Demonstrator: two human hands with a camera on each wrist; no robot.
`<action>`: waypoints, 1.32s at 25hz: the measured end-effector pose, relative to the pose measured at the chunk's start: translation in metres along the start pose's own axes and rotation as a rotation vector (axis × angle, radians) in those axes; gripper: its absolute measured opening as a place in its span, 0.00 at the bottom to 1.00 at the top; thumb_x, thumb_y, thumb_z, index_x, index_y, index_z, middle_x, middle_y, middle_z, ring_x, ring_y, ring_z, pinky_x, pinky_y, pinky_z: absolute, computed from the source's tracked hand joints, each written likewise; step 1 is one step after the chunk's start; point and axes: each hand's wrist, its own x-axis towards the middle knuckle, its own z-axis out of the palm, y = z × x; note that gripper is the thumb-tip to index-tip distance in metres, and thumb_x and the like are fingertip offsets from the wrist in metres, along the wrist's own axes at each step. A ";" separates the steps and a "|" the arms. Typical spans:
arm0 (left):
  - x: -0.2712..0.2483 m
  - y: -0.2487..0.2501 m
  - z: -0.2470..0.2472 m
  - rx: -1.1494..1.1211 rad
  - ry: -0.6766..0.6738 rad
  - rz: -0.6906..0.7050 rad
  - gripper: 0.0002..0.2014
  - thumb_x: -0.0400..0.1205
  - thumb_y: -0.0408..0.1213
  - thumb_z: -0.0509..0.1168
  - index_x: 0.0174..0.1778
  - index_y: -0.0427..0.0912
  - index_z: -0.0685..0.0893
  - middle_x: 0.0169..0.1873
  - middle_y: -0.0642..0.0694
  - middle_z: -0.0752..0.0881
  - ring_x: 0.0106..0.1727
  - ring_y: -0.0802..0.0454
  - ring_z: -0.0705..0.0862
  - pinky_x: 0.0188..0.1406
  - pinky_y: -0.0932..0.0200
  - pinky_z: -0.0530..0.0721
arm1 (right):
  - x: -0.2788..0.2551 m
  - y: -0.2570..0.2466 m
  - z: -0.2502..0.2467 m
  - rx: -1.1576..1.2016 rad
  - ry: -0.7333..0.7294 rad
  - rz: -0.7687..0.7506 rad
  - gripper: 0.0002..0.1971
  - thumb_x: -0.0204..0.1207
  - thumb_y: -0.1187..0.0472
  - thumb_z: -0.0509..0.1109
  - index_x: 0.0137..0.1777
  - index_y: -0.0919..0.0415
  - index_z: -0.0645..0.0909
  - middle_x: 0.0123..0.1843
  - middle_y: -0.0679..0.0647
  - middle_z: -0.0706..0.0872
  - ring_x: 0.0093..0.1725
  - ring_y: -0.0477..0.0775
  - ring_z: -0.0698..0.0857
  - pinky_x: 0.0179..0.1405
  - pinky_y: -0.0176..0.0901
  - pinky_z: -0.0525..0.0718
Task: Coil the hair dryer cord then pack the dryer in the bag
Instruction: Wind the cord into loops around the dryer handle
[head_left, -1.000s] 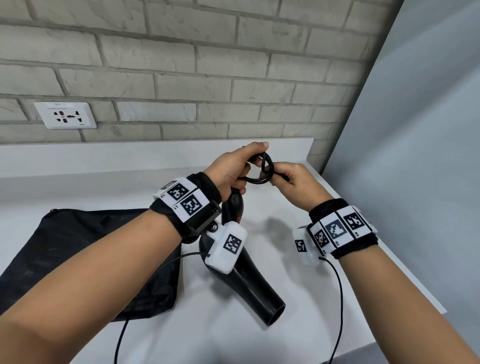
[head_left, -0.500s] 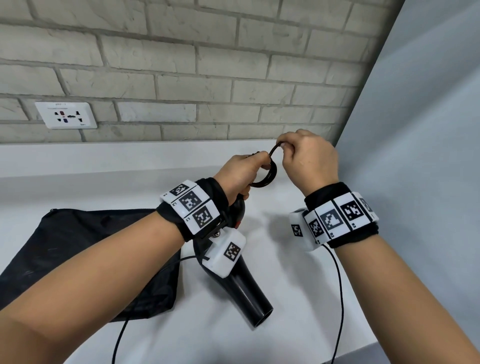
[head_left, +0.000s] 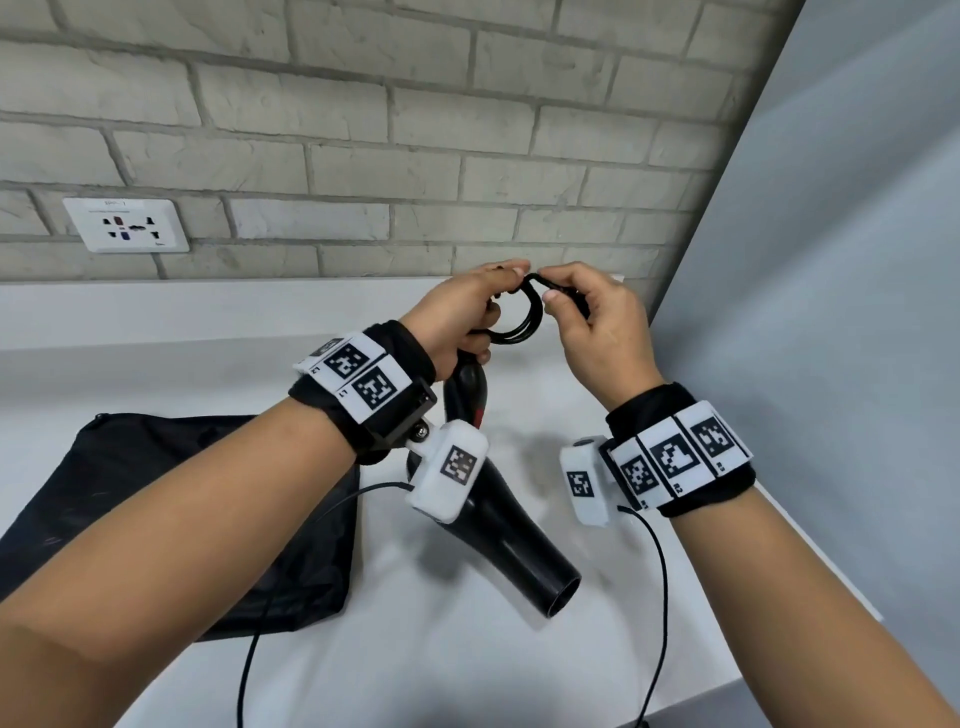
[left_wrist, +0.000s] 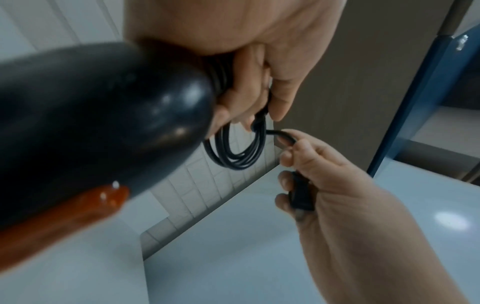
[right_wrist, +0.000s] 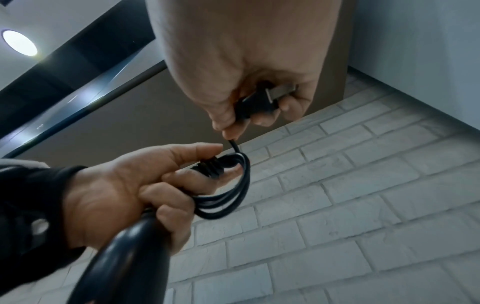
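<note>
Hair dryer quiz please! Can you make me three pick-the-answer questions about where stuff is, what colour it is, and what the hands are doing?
1. Where does the flat black fabric bag lie?
A. left of the dryer on the white counter
B. hanging on the wall
C. in the right hand

2. What colour is the glossy hair dryer body?
A. white
B. black
C. blue

3. What does the right hand hold?
A. nothing
B. the bag
C. the plug end of the thin black cord

Answers: A, the head view shows it flat on the counter; B, it is black in every view; C, fingers curl round the plug while the left hand pinches the loops.
</note>
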 end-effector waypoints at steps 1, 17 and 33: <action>-0.001 -0.001 0.000 0.014 -0.029 0.001 0.06 0.83 0.46 0.57 0.45 0.54 0.79 0.17 0.55 0.59 0.14 0.58 0.53 0.23 0.61 0.56 | 0.002 -0.001 -0.001 -0.004 0.005 -0.016 0.13 0.73 0.62 0.61 0.52 0.59 0.85 0.49 0.53 0.90 0.52 0.56 0.85 0.55 0.52 0.82; -0.004 0.004 0.004 -0.228 0.016 0.219 0.12 0.84 0.41 0.58 0.34 0.48 0.70 0.14 0.56 0.60 0.12 0.59 0.54 0.20 0.65 0.60 | -0.001 -0.009 0.005 0.065 -0.033 -0.042 0.17 0.76 0.64 0.54 0.62 0.67 0.76 0.50 0.57 0.83 0.48 0.48 0.78 0.48 0.18 0.70; -0.005 0.008 0.002 -0.332 0.005 0.150 0.17 0.85 0.52 0.52 0.32 0.48 0.68 0.14 0.53 0.61 0.10 0.58 0.53 0.13 0.71 0.58 | -0.005 -0.010 0.010 0.442 -0.017 0.167 0.20 0.54 0.68 0.83 0.37 0.45 0.79 0.42 0.42 0.80 0.39 0.39 0.78 0.43 0.31 0.80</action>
